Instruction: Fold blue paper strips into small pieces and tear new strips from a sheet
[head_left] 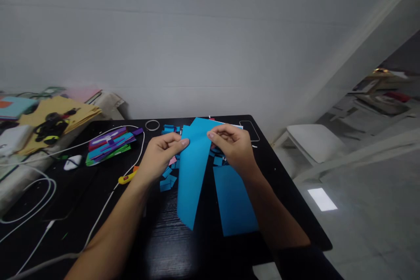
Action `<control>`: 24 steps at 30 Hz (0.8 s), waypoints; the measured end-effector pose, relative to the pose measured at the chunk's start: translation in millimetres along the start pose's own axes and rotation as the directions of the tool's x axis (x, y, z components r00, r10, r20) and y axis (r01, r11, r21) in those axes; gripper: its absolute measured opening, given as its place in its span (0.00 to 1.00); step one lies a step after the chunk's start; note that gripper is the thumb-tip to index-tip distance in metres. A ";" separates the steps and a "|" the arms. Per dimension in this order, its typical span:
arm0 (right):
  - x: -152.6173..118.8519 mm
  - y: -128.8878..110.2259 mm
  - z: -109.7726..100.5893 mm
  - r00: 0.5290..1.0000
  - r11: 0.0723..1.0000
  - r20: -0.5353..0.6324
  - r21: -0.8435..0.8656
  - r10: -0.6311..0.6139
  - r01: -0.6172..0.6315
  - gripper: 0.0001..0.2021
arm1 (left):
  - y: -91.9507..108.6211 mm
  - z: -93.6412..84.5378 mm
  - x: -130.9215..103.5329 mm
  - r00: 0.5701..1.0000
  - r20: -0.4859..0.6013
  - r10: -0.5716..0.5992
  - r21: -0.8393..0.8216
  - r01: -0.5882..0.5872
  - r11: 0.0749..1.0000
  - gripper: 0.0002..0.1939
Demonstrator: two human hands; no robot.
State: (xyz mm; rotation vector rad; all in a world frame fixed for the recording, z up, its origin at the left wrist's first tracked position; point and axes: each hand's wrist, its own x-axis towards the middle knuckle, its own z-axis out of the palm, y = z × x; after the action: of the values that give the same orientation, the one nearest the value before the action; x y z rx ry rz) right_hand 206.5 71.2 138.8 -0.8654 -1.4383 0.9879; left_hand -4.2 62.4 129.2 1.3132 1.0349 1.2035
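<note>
A sheet of blue paper (193, 175) hangs between my two hands above the black table, curled over along its length. My left hand (162, 153) pinches its left edge between thumb and fingers. On the opposite side my right hand (234, 144) grips the upper right part the same way. Another blue sheet (234, 203) lies flat on the table under my right forearm. Small cut blue paper pieces (168, 183) are scattered behind and left of the held sheet, partly hidden by it and by my hands.
Left of my arm lie a yellow cutter (127, 178), a white cable (106, 203), a stack of coloured paper strips (111, 145) and a white earphone case (72, 162). A dark phone (70, 194) is plugged in there. A white stool (308, 140) stands beyond the table's right edge.
</note>
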 end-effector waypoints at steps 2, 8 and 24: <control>1.1 -0.8 -3.8 0.999 1.000 -0.031 -0.026 -0.018 0.017 0.08 | -0.2 -0.6 0.5 0.999 0.047 -0.007 0.014 0.007 1.000 0.15; 7.0 -2.1 -21.1 0.985 0.997 -0.159 -0.027 -0.070 0.066 0.08 | 3.1 -1.6 -1.1 0.949 0.310 -0.065 0.233 -0.009 0.973 0.18; 14.2 10.8 -39.8 0.926 0.957 0.284 -0.221 0.247 -0.188 0.10 | 9.7 -32.2 8.0 0.854 -0.500 0.144 -0.168 -0.259 0.951 0.09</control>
State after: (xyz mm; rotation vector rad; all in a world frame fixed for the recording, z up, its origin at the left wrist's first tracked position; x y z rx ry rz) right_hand 244.5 92.3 134.8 -1.0636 -1.7520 1.2086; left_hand -35.6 73.6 138.6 0.9732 1.0764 1.8227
